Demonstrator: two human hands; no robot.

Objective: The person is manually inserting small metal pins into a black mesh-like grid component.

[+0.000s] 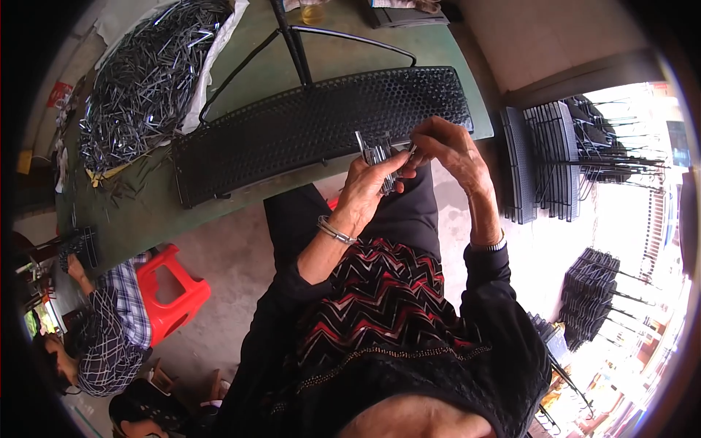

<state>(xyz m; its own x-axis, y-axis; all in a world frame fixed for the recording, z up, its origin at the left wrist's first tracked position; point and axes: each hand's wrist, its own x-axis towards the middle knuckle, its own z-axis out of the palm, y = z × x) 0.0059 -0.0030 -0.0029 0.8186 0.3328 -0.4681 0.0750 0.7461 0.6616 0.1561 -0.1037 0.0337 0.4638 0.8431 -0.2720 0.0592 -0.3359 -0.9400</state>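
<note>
**Strips held in two hands above the edge of the bench**

Two hands are seen, both raised in front of the body. By the left hand [361, 188], one bundle of shiny metal strips [377, 155] is held in a closed grip, near the front edge of the bench [150, 219]; the strips overlap and cannot be counted exactly. This wrist is bent inward, and a bracelet [336, 231] is worn on it. The right hand [454, 152] is arched from the right, its grip narrow, with fingertips brought together beside the left thumb; whether one strip is pinched there cannot be told.

Just beyond, one long black mesh panel [292, 135] is laid on the bench, and one black rod frame [292, 51] is met at its far side. To the left, one heap of loose strips [150, 80], too many for counting, is spread on one white sheet [225, 38].

Farther away, one red stool [201, 290] and two other people [109, 358] are seen at left.
</note>
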